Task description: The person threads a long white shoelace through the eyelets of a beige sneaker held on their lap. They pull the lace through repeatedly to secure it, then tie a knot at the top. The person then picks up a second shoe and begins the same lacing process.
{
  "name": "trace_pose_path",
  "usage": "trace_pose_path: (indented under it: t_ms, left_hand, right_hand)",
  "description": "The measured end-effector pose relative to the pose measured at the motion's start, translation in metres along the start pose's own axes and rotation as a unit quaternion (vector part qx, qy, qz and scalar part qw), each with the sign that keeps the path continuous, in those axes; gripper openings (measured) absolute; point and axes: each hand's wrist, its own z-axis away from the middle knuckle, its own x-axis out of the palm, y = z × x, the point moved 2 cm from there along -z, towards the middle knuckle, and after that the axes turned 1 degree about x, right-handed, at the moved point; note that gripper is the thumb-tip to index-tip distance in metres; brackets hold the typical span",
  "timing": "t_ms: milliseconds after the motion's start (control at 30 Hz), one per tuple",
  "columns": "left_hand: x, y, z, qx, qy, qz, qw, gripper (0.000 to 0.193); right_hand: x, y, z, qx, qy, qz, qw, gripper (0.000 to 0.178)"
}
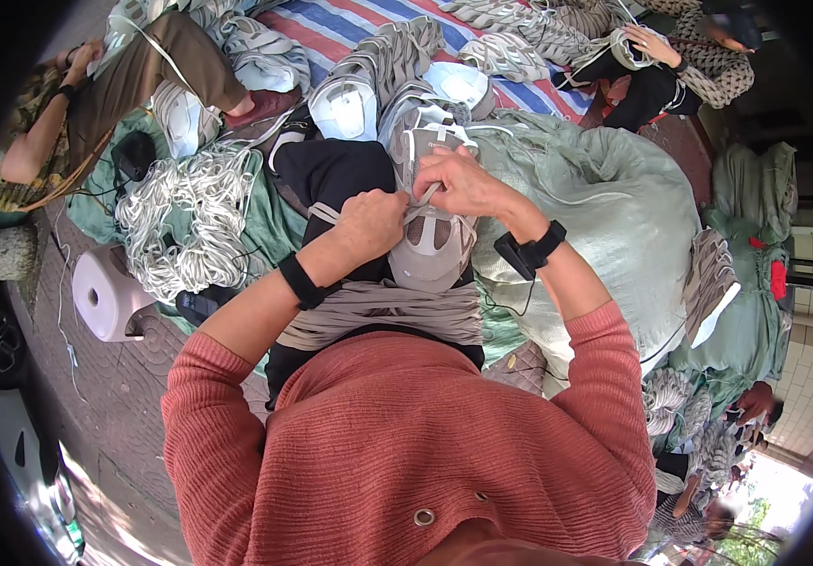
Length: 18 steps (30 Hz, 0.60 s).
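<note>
A grey-beige mesh shoe upper (433,255) with pale trim rests over my dark-trousered lap, its rounded end toward me. My left hand (373,224) is closed at its left edge, fingers pressed on a shoelace (323,213) whose loose part trails to the left. Over the middle of the upper, my right hand (463,184) pinches lace at the eyelets; its fingertips partly hide the lace there. A bundle of grey-beige laces (387,313) lies across my lap, between the upper and my body.
Beyond my knees, stacked shoe uppers (345,108) lie by a striped sheet (519,90). A pile of white laces (189,222) and a pink stool (104,294) are left; a large pale-green sack (595,236) is right. Co-workers sit far left and far right.
</note>
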Motion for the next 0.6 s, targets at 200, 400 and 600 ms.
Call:
trace_pose_path:
  t_ms: [200, 400, 600]
  left_hand:
    - [0.006, 0.004, 0.004, -0.031, 0.046, 0.025, 0.998, 0.014]
    - [0.005, 0.009, -0.008, -0.087, 0.035, 0.041, 0.995, 0.017]
    - [-0.02, 0.013, -0.01, 0.007, 0.032, -0.031, 0.999, 0.059]
  right_hand:
    - [0.012, 0.008, -0.004, 0.044, 0.068, -0.106, 0.991, 0.014]
    - [0.006, 0.003, -0.012, 0.173, 0.021, -0.212, 0.961, 0.028]
    - [-0.031, 0.014, 0.009, 0.179, 0.058, -0.481, 0.856, 0.035]
